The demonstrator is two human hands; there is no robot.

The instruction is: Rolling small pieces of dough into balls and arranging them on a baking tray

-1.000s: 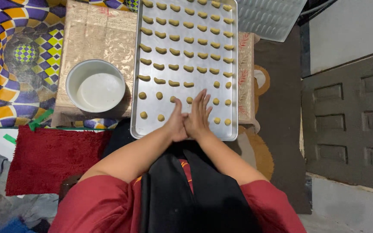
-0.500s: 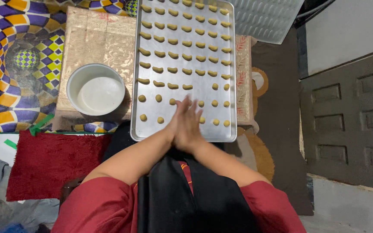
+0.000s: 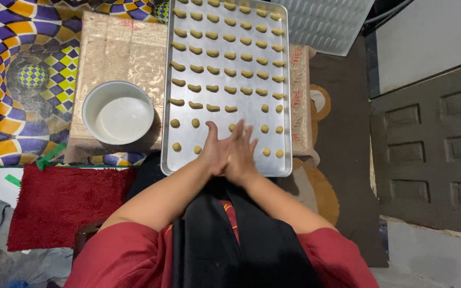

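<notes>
Setting: we look straight down at a low table [image 3: 118,58] draped in a beige patterned cloth, standing on a swirling purple, yellow and white carpet [image 3: 22,80], with a dark panelled door [image 3: 427,154] off to the right.
Tray: a long metal baking tray [image 3: 251,114] lies lengthwise on the table, its near edge towards us.
Dough pieces: we see rows of small tan dough pieces [image 3: 213,53] filling the far part of the tray, elongated ones up top, little round balls [image 3: 175,123] in the nearest rows.
Left hand: our left hand [image 3: 217,152] is flat, fingers stretched out, pressed palm to palm against the other above the tray's near end.
Right hand: our right hand [image 3: 243,154] lies across the left, fingers spread; whether dough sits between the palms we cannot tell.
Bowl: a white bowl [image 3: 117,113] sits just left of the tray, well apart from the hands.
Mat: a red mat [image 3: 65,202] lies on the floor at lower left.
</notes>
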